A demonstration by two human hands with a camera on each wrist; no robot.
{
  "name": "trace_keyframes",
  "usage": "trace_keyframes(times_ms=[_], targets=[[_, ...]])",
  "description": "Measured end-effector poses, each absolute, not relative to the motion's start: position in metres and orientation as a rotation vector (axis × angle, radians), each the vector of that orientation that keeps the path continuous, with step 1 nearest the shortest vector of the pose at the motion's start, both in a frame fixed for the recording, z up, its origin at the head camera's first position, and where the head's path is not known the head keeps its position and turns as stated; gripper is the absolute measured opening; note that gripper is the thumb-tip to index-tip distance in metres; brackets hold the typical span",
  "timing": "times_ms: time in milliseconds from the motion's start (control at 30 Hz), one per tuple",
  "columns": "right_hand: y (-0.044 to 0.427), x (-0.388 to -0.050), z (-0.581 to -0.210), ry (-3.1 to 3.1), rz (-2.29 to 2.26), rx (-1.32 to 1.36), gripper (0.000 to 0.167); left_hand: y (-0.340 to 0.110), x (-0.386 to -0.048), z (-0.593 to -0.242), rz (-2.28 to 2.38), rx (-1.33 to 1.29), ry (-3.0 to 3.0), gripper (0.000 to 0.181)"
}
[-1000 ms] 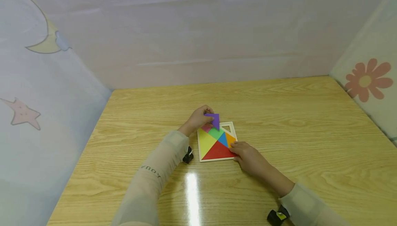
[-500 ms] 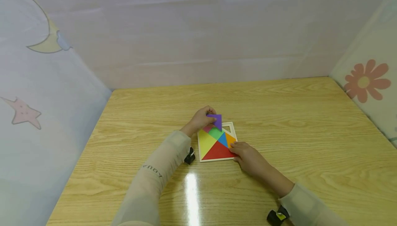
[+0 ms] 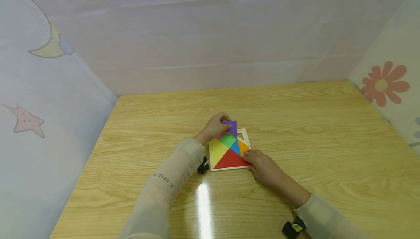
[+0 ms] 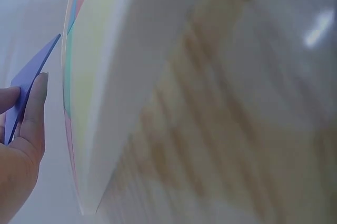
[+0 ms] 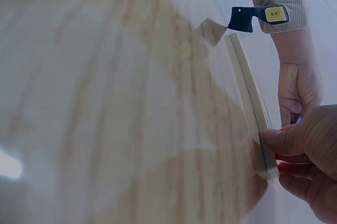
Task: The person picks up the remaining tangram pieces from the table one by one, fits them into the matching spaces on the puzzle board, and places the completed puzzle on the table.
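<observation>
A square tangram board point(image 3: 211, 170) with a pale wooden frame lies in mid-table. Yellow, red point(image 3: 231, 160), blue, green, orange and pink pieces fill much of it. Part of a bare recess shows at its far right corner. My left hand point(image 3: 214, 126) pinches a purple triangle point(image 3: 233, 127) between thumb and fingers over the board's far side. In the left wrist view the triangle point(image 4: 31, 74) is tilted and its held end stands off the board. My right hand point(image 3: 262, 164) grips the board's near right corner, thumb point(image 5: 284, 140) on the frame's side and fingertips over the orange and red pieces.
The wood-grain table point(image 3: 311, 129) spreads around the board. A pale cloth backdrop point(image 3: 210, 42) stands behind it, with printed side panels left and right. Black wrist-worn mounts point(image 3: 203, 166) sit close to the table at both wrists.
My left hand has shifted a little to the right with the purple triangle, which now covers more of the bare recess. The right hand and board have hardly moved.
</observation>
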State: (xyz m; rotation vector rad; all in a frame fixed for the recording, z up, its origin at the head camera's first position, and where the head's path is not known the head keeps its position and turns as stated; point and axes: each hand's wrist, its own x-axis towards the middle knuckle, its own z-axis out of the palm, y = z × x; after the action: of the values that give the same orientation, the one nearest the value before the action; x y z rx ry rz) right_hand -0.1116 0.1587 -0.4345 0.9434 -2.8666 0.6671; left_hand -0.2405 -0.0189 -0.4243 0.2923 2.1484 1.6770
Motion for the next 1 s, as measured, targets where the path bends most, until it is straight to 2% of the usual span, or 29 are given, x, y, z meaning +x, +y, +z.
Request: trace_keyframes(times_ms=[467, 633, 1000], targets=[[0.158, -0.111, -0.435, -2.866, 0.669, 0.927, 0.03, -0.012, -0.24, -0.428, 1.623, 0.291, 2.172, 0.014], [0.159, -0.111, -0.435, -2.882, 0.666, 0.926, 0.03, -0.012, -0.233, -0.418, 1.626, 0.298, 2.146, 0.013], [0.16, -0.111, -0.437, -2.853, 0.657, 0.941, 0.029, -0.011, -0.238, -0.428, 1.453, 0.387, 2.339, 0.012]])
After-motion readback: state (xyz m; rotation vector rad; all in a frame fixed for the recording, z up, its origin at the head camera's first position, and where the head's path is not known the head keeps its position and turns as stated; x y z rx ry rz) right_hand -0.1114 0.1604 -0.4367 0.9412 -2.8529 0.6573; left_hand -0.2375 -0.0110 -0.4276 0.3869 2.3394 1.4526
